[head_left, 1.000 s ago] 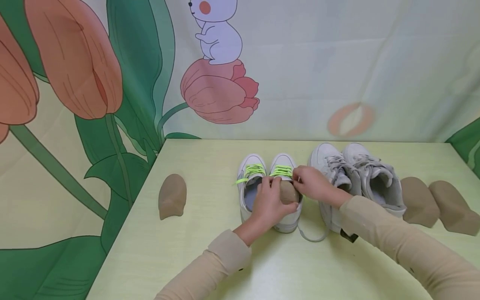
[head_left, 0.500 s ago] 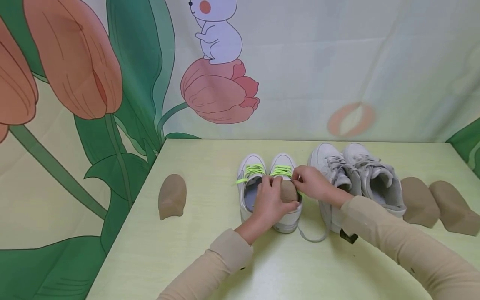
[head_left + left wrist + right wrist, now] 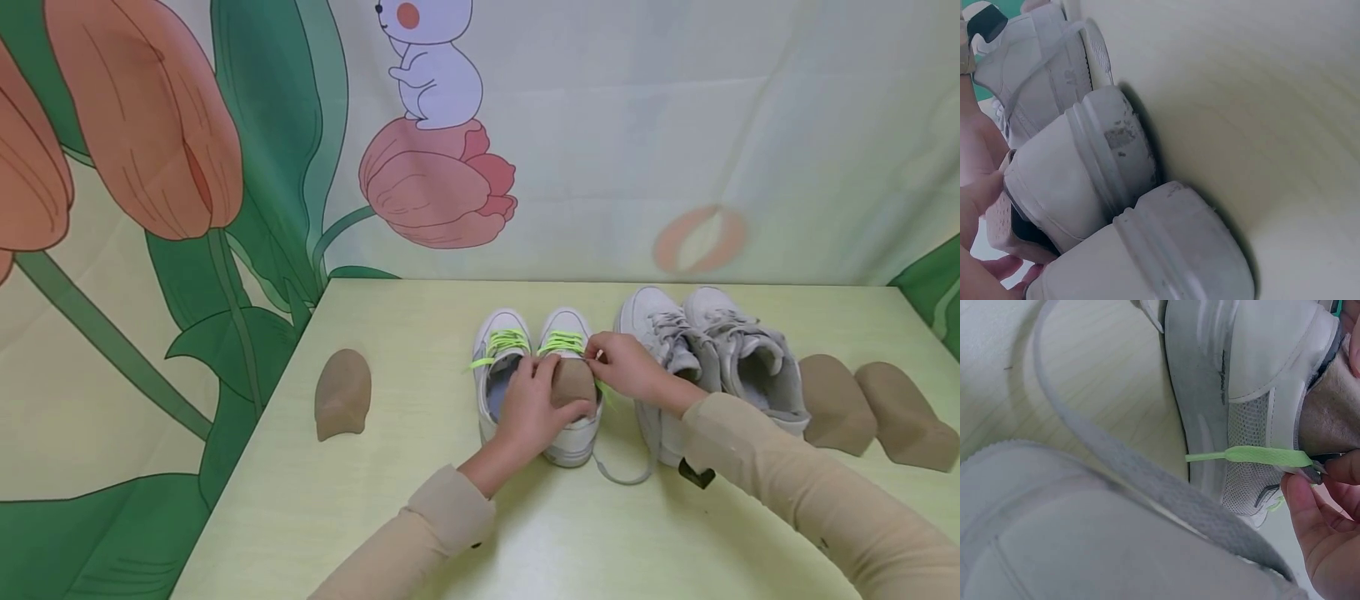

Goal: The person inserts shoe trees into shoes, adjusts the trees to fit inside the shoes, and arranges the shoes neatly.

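Two white sneakers with neon green laces stand side by side, toes to the wall. A brown moulded shoe insert [image 3: 574, 385] sits in the opening of the right sneaker [image 3: 572, 448]. My left hand [image 3: 527, 404] holds this insert, thumb near the heel and fingers along its left side. In the left wrist view the thumb lies at the heel collar. My right hand [image 3: 624, 364] pinches the sneaker's upper edge near the laces; the right wrist view has a green lace end [image 3: 1266, 455] hanging beside the fingertips. The left sneaker [image 3: 505, 321] shows a blue-grey insole.
A pair of larger off-white sneakers [image 3: 647, 312] stands just right, under my right forearm, with a loose grey lace [image 3: 626, 482] on the table. Two more brown inserts [image 3: 840, 408] lie at the far right, and one brown insert [image 3: 343, 396] lies at the left.
My left fingers and thumb have shifted slightly left, so more of the insert's top shows. My right hand keeps its pinch in about the same place.
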`<state>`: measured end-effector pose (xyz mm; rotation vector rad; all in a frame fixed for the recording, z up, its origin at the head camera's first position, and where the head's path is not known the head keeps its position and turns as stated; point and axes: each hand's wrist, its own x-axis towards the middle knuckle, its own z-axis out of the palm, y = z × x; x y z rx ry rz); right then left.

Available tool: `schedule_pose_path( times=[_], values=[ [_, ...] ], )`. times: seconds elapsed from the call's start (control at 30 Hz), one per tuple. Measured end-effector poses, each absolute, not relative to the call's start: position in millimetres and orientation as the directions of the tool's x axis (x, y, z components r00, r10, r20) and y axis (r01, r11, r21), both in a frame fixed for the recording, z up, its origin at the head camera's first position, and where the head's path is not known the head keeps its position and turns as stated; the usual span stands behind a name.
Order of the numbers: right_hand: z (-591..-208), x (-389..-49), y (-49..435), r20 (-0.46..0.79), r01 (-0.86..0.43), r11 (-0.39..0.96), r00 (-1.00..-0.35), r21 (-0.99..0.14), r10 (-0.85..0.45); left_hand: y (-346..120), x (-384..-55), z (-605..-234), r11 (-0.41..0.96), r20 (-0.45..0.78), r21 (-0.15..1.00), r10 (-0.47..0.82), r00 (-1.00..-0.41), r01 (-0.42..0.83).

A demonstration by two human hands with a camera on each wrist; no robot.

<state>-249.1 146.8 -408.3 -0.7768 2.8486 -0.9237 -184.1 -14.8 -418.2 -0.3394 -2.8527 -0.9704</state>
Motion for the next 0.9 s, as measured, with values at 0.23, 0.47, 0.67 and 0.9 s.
schedule_pose_path(
  times=[0.23,0.47,0.67,0.9],
  values=[
    [-408.8,-250.1,146.5,0.083,-0.431,0.703,-0.878,-0.565,-0.471,-19.5,-182.0,-415.2,0.793,0.214,0.555,0.155,-0.965,0.25],
    [-409.5,-250.0,146.7,0.079,-0.434,0.703,-0.875,-0.564,-0.478,-19.6,-184.9,-415.9,0.797,0.202,0.547,0.172,-0.964,0.257],
    [-407.6,-249.2,146.3,0.073,-0.431,0.697,-0.874,-0.574,-0.48,-19.0,-185.5,-417.1,0.803,0.215,0.517,0.215,-0.953,0.298],
    [-407.3,-248.9,146.4,0.069,-0.432,0.694,-0.872,-0.575,-0.485,-17.0,-187.5,-415.8,0.824,0.203,0.488,0.213,-0.956,0.287]
  ],
)
